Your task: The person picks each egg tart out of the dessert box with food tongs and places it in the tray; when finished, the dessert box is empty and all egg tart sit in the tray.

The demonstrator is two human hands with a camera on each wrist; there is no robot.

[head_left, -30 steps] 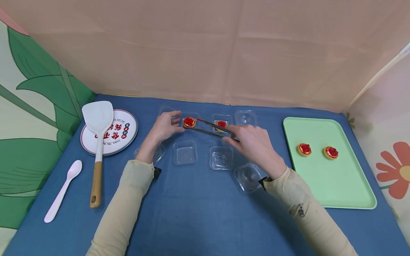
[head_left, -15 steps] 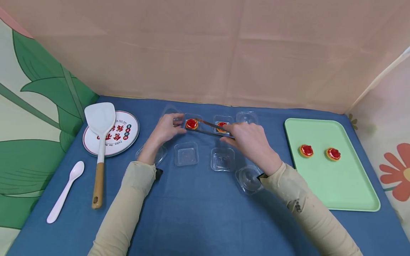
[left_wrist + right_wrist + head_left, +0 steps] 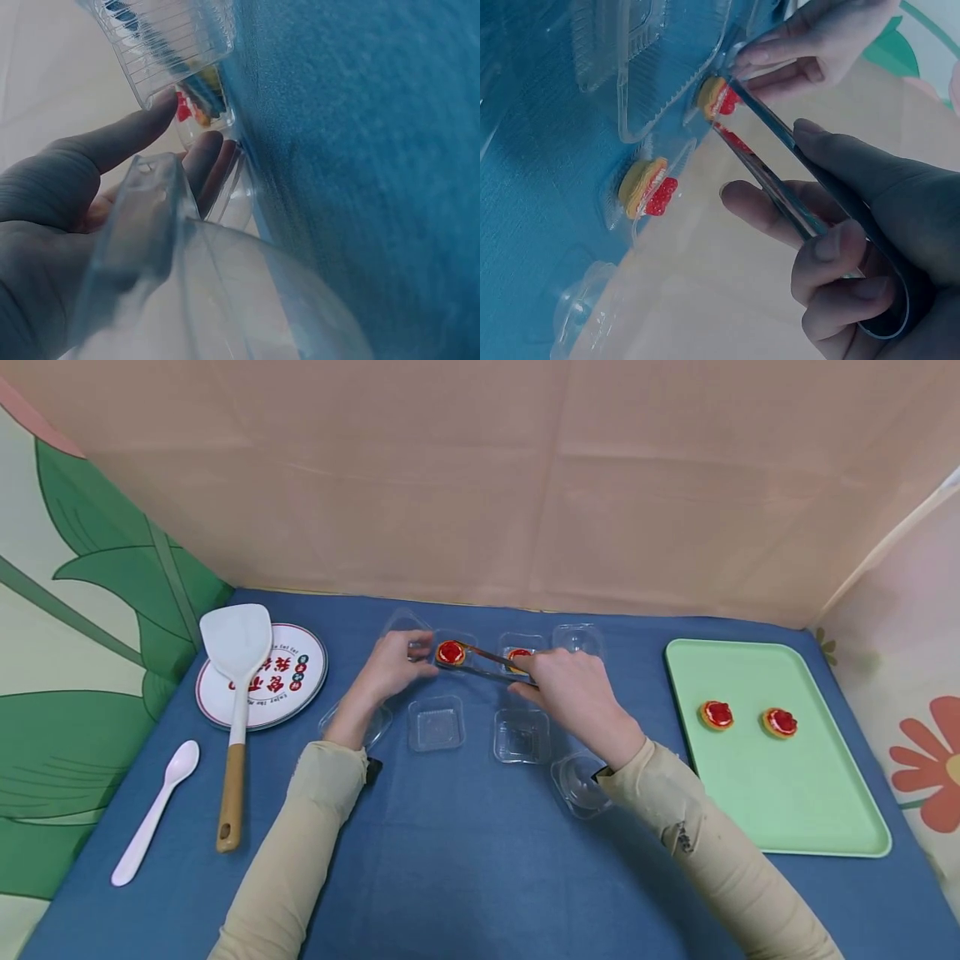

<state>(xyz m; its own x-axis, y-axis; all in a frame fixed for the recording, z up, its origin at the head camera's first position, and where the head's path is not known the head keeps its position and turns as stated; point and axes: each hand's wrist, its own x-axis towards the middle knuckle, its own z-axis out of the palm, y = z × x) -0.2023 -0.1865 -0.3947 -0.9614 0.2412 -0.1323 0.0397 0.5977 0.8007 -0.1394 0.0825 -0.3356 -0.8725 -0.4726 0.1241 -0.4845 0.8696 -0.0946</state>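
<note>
My right hand [image 3: 573,689] grips metal tongs [image 3: 487,675] with curled fingers. Their tips lie at either side of a small tart [image 3: 451,652] with a red topping, which sits in a clear plastic container at the back. Beside that container is my left hand [image 3: 393,667], thumb and fingers extended and apart, near its edge; whether they touch it I cannot tell. Another tart [image 3: 645,187] sits in the neighbouring clear container, partly behind the tongs in the head view. Two more tarts, one left [image 3: 717,715] and one right [image 3: 780,722], lie on the green tray [image 3: 787,810].
Two open clear containers [image 3: 437,724] [image 3: 522,736] stand in front, with clear lids [image 3: 581,783] around them. On the left, a white spatula [image 3: 237,643] with a wooden handle lies across stacked plates [image 3: 303,693]. A white spoon [image 3: 156,814] lies nearby on the blue cloth [image 3: 465,860].
My right hand has shifted slightly left with the tongs, staying around the same tart. The left hand stays nearly in place. The head view has shifted a little.
</note>
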